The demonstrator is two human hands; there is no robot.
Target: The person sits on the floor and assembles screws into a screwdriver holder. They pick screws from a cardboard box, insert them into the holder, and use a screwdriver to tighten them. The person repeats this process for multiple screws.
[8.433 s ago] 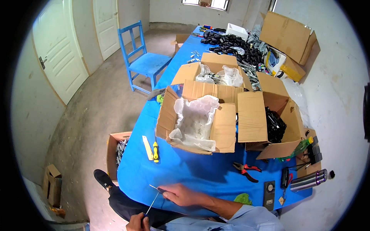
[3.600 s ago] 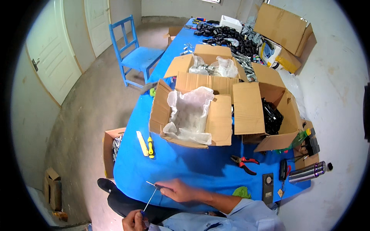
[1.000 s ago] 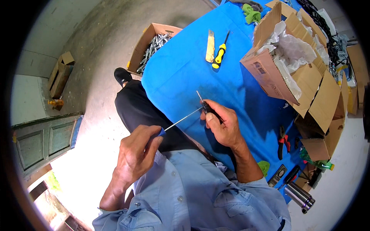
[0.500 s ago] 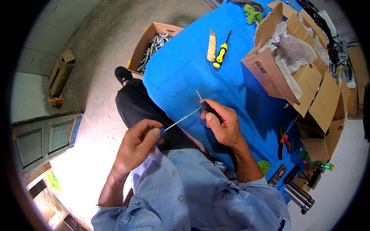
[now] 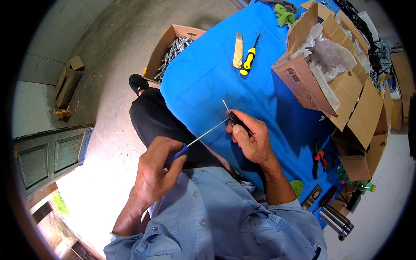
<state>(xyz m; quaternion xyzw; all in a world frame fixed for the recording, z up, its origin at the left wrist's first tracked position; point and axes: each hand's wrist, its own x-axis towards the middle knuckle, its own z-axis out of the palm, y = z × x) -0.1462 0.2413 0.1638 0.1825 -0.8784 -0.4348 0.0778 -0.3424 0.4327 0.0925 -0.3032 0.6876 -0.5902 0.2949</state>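
Note:
My left hand (image 5: 158, 169) is wrapped round the blue handle of a screwdriver (image 5: 207, 132), whose thin metal shaft points up and to the right. Its tip touches the side of a small black piece with a thin metal rod (image 5: 225, 106) sticking out of its top. That black piece (image 5: 234, 119) is pinched between the thumb and fingers of my right hand (image 5: 252, 141); its lower part is hidden by the hand, so I cannot tell its exact kind. Both hands are above the near left edge of the blue-covered table (image 5: 203, 82) and my lap.
A yellow-black screwdriver (image 5: 248, 62) lies beside a taped blade-like strip (image 5: 238, 51). Open cardboard boxes (image 5: 303, 84) stand on the right, near red-handled pliers (image 5: 320, 160) and a steel flask (image 5: 336, 222). On the floor sits a box of metal parts (image 5: 169, 54).
My left hand has shifted its grip on the screwdriver, its fingers opening so that more of the blue handle shows. The black piece and my right hand have barely moved.

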